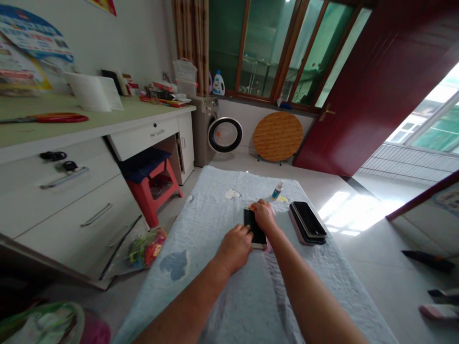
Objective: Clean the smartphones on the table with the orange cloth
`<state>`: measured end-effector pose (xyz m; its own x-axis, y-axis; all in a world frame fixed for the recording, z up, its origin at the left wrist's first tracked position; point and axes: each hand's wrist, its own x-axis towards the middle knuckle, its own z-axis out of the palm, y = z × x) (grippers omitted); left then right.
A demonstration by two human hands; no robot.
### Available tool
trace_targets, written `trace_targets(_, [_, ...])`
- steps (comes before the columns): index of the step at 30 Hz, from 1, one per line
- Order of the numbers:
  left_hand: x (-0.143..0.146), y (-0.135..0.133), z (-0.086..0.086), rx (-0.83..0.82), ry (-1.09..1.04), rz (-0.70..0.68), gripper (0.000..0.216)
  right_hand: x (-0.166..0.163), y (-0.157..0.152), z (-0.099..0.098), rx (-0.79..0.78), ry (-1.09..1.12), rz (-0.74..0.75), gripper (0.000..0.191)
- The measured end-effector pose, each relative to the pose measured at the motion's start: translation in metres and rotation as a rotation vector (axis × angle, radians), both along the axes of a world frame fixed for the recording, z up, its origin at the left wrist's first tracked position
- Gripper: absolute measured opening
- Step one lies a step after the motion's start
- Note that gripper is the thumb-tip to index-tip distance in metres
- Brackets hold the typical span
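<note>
A dark phone (253, 229) lies flat on a table covered with a pale blue cloth (222, 286). My left hand (234, 248) rests closed against the phone's near left edge and holds it down. At the phone's far end my right hand (263, 215) is closed on a small orange thing (252, 207) that presses on the screen. Its fingers hide most of that orange piece.
A stack of dark phones (307, 222) lies to the right of my hands. A small spray bottle (277, 190) and a white wad (232, 194) sit farther back on the cloth. A white desk (89, 143), a red stool (152, 184) and a washing machine (211, 136) stand to the left.
</note>
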<state>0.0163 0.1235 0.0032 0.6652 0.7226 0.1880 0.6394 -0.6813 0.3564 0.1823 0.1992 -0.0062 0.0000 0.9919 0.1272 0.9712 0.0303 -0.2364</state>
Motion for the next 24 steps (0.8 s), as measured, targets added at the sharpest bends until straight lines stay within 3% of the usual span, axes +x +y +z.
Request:
trace_targets(10, [0.003, -0.004, 0.005, 0.015, 0.012, 0.044, 0.019, -0.006, -0.028, -0.006, 0.018, 0.175, 0.422, 0.02])
trace_targets(24, [0.004, -0.009, 0.012, -0.005, 0.042, 0.098, 0.019, -0.021, 0.003, 0.018, -0.057, -0.134, 0.328, 0.028])
